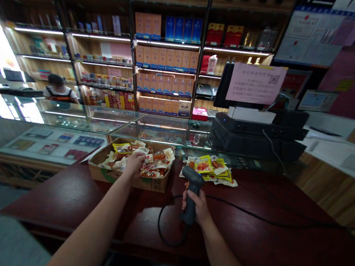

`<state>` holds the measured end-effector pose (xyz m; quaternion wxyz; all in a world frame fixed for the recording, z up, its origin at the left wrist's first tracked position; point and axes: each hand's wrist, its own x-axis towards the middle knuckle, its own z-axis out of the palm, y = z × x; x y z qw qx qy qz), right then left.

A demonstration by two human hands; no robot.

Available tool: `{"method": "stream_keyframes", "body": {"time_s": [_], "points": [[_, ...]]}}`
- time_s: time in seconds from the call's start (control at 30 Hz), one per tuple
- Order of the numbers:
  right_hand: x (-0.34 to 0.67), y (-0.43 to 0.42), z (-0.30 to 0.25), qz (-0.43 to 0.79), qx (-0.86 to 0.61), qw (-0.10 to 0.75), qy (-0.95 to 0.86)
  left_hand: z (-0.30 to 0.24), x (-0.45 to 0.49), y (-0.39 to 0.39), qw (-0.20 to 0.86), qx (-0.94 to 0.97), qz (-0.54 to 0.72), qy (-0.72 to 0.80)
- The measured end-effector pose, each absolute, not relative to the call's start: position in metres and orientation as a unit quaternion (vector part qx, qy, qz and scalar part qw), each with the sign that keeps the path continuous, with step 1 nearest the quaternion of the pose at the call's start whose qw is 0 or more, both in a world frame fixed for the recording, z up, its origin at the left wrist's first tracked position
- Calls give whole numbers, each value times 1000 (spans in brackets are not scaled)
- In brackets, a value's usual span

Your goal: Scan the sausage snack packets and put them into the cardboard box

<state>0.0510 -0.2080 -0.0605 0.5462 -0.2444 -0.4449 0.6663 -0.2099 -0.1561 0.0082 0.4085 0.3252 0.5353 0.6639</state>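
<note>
Cardboard came first from the left: one open box (154, 185) sat at the far edge of the dark red wooden counter (60, 192), holding a jumbled heap of clear and yellow snack packets (157, 165) with reddish food showing through the wrappers, too tangled to count. My left hand (134, 165) lay on top of that heap, its fingers curved down among the packets, though I couldn't tell whether they pinched one. My right hand (195, 205) was closed around the grip of one black corded barcode scanner (193, 180), its one cord (165, 231) looping on the counter near me. Just beyond the scanner lay one smaller pile of yellow packets (208, 169), apart from the box. Further right stood one black till stack (257, 136), with one pink paper notice (256, 83) above it.
</note>
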Motion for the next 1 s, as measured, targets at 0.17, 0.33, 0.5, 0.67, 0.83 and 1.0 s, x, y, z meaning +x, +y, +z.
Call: {"method": "stream_keyframes", "body": {"time_s": [0.17, 0.33, 0.5, 0.67, 0.83, 1.0], "points": [[53, -210, -61, 664, -244, 547, -448, 16, -173, -146, 570, 237, 672, 410], [54, -210, -62, 659, -244, 545, -457, 12, -170, -146, 660, 247, 596, 384], [53, -209, -64, 662, -245, 539, -460, 6, -174, -151, 642, 356, 581, 351], [53, -210, -66, 662, -239, 539, -463, 2, -170, -150, 600, 352, 596, 402], [52, -210, -64, 661, -230, 535, -473, 2, -162, -146, 536, 252, 644, 485], [50, -213, -61, 666, -241, 532, -465, 3, -164, -147, 576, 227, 634, 463]]}}
